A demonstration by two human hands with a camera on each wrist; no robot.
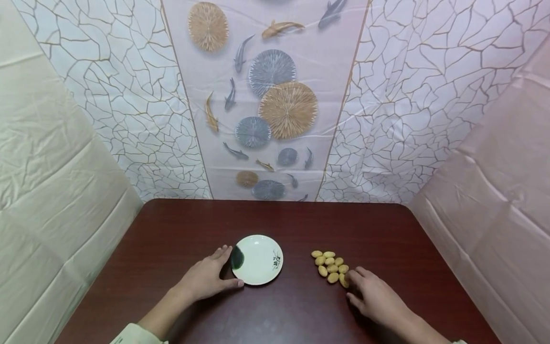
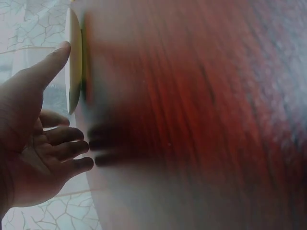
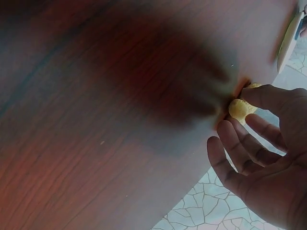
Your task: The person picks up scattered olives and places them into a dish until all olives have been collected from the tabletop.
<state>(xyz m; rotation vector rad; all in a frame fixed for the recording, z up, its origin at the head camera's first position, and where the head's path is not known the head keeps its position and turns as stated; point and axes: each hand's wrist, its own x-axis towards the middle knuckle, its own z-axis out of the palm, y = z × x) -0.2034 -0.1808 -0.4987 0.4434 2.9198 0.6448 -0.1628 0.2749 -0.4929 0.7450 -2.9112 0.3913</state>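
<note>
A pale sleeve (image 1: 136, 335) lay nearest, toward the left edge of the table (image 1: 172, 239). The two hands were well apart. The right hand (image 1: 377, 295), on the side of the right edge, had its fingers loosely bent and its thumb apart from them, the fingertips at the nearest yellow piece (image 1: 343, 281). The left hand (image 1: 206, 277) was spread, thumb and fingers parted around the left side of the plate (image 1: 258, 265), its thumb at the rim.

About ten yellow pieces lay clustered flat on the table, nearer the right edge than the plate was. The plate sat upright a little left of midway between the side edges, with a dark green patch on its left rim. Beyond the far edge hung a cloth (image 1: 288, 110) patterned with fish and discs.
</note>
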